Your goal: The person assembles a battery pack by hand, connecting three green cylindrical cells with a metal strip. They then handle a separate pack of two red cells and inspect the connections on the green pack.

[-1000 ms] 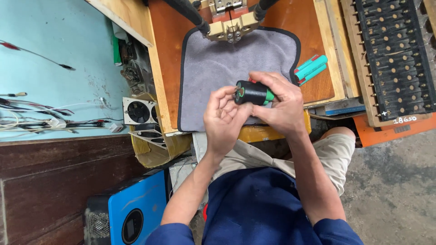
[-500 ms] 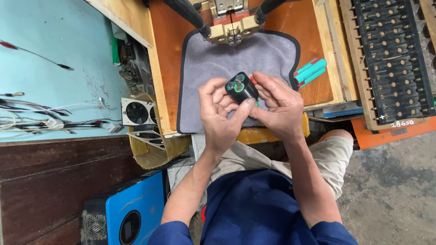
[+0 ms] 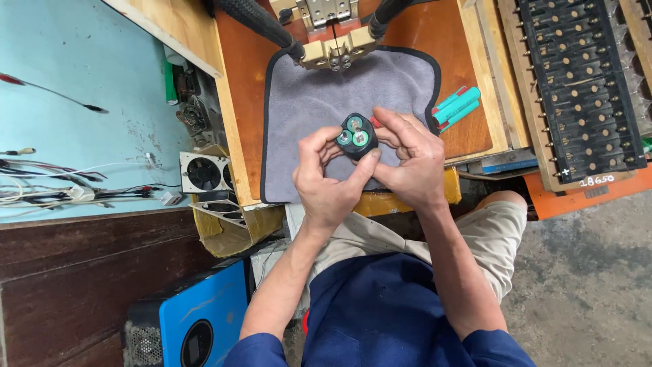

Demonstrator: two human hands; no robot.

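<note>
Workshop bench seen from above – orange-brown wood top [image 3: 475, 41] w/ a grey cloth mat [image 3: 305, 136] spread on it, concrete floor at right, pale blue surface w/ loose wires at left. Person sits at the bench in a blue shirt and tan shorts, both hands raised over the mat.

Left hand [image 3: 326, 187] and right hand [image 3: 407, 166] meet around a small black battery pack [image 3: 356, 136], held just above the mat's middle, end facing the camera. Left thumb and fingers pinch the pack's lower left side; right fingers are pressed on its right side and top. 3 round cell ends show in the pack, set in a triangle, greenish rings round silver caps.

Step in hand, by the look of it: checking or turning the pack so the cell ends face up – an inspect-and-orient stage, not yet at the tool. Next move likely calls for a firm two-hand hold and keeping the cell ends level as the pack goes toward the welder head [image 3: 336, 51] at the mat's top edge.

Counts: 1 pack, 3 cells in it; approx 2–3 loose teal cells [image 3: 456, 105] just beside the mat's right edge – exact no. hard to tell; 1 black cell tray [image 3: 577, 88] at far right; 1 small fan [image 3: 202, 172] left of the bench; 1 blue box [image 3: 190, 319] on the floor
</note>
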